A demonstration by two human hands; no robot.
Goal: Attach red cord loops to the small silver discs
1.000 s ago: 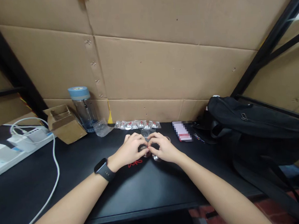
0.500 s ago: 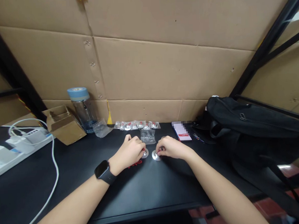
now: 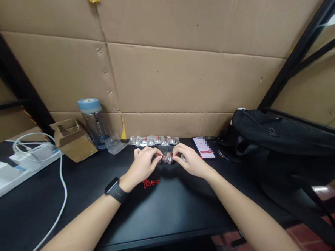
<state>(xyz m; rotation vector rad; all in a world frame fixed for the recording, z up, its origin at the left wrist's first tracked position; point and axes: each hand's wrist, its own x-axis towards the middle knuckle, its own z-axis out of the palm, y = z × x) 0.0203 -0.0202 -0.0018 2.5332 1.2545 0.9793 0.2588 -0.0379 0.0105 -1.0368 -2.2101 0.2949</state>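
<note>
My left hand (image 3: 144, 163), with a dark watch on the wrist, pinches a small silver cymbal (image 3: 164, 158) by its red grip. Facing it, my right hand (image 3: 191, 161) pinches a second small silver cymbal (image 3: 170, 158) in the same way. Both discs are raised off the black table and stand on edge, close together; whether they touch I cannot tell. On the table below my left hand lies a red knotted cord (image 3: 150, 183). Several silver discs with red centres (image 3: 158, 140), in clear wrappers, lie in a row behind my hands.
A phone (image 3: 203, 147) lies right of the wrapped discs, before a black backpack (image 3: 285, 145). At the left are a blue-lidded bottle (image 3: 92, 122), an opened cardboard box (image 3: 74, 142), crumpled clear plastic (image 3: 114, 144) and a power strip (image 3: 25, 168) with a white cable. Cardboard walls the back.
Both hands have lifted the cymbals off the table, tilted them upright and brought them closer together, face to face. The red cord is now more exposed.
</note>
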